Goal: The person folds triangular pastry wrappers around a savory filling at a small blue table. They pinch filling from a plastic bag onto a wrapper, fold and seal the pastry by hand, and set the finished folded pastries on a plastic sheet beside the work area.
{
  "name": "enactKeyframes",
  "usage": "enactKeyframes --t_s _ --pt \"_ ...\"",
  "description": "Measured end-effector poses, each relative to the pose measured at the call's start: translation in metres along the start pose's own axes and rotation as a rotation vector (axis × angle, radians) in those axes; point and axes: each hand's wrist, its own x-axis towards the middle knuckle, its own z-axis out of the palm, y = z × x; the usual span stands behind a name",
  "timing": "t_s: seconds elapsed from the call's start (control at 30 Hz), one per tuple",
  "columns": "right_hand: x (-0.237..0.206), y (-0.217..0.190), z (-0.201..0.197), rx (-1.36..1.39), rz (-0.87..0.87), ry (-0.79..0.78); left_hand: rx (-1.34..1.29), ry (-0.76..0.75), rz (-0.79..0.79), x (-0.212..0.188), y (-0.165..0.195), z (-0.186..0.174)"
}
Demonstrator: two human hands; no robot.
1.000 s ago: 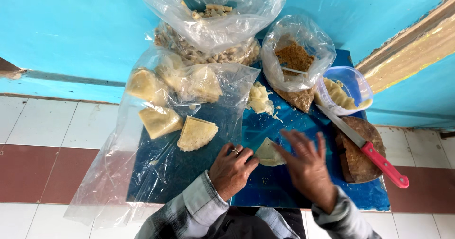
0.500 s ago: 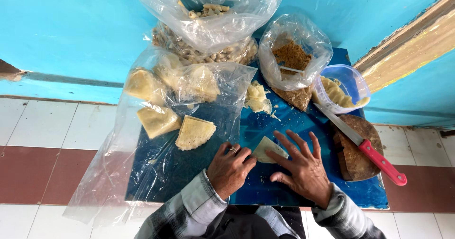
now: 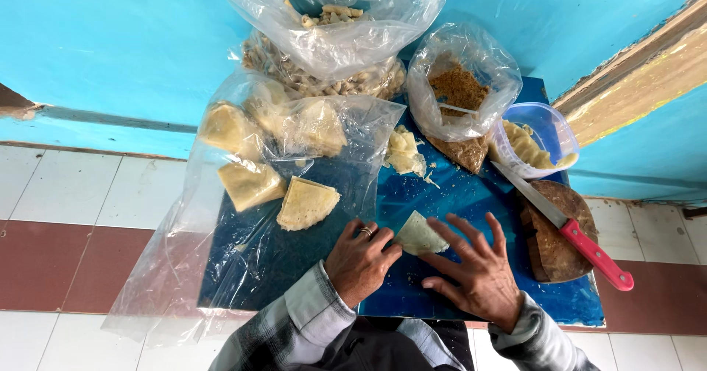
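A small pale folded wrapper piece [image 3: 420, 234] lies on the blue table top [image 3: 471, 194]. My left hand [image 3: 361, 260], a ring on one finger, pinches its left edge with curled fingers. My right hand [image 3: 475, 268] rests beside it with fingers spread, fingertips touching the piece's right edge. A clear plastic bag [image 3: 243, 216] to the left holds several tan wedge-shaped wrappers [image 3: 305, 203].
A red-handled knife [image 3: 567, 227] lies across a round wooden board [image 3: 560, 231] at right. Behind stand a clear bowl [image 3: 537, 143] of pale filling, a bag of brown crumbs [image 3: 460, 91], a big bag of rolled pieces [image 3: 331, 32] and a loose pale lump [image 3: 405, 152]. Turquoise wall behind.
My right hand slid left and spread its fingers next to the pale piece. My left hand closed onto the piece's left edge. The knife and bags stayed put.
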Motion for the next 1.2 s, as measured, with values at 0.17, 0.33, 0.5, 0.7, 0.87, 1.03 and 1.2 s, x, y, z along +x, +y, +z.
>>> enactKeyframes --t_s 0.17,0.33,0.5,0.7,0.87,1.03,1.2 --pt "0.009 -0.008 0.006 0.151 0.068 0.048 -0.002 -0.002 -0.012 0.0 0.001 -0.003" --pt "0.014 -0.014 0.007 -0.074 -0.016 -0.02 0.002 -0.014 -0.008 0.002 0.001 -0.004" --pt "0.017 0.005 -0.006 0.074 0.092 -0.018 0.006 -0.032 0.001 0.003 0.001 -0.007" --pt "0.01 -0.001 -0.011 -0.108 0.045 -0.036 -0.015 -0.022 0.006 0.004 -0.002 -0.007" --pt "0.01 0.016 -0.022 0.103 0.24 0.11 -0.03 -0.022 -0.002 0.005 -0.004 0.0" --pt "0.032 0.02 -0.001 0.129 0.181 0.056 -0.031 -0.058 -0.009 0.007 0.001 0.0" --pt "0.032 0.018 -0.002 0.171 0.143 0.013 -0.033 -0.057 -0.028 0.007 0.004 -0.002"
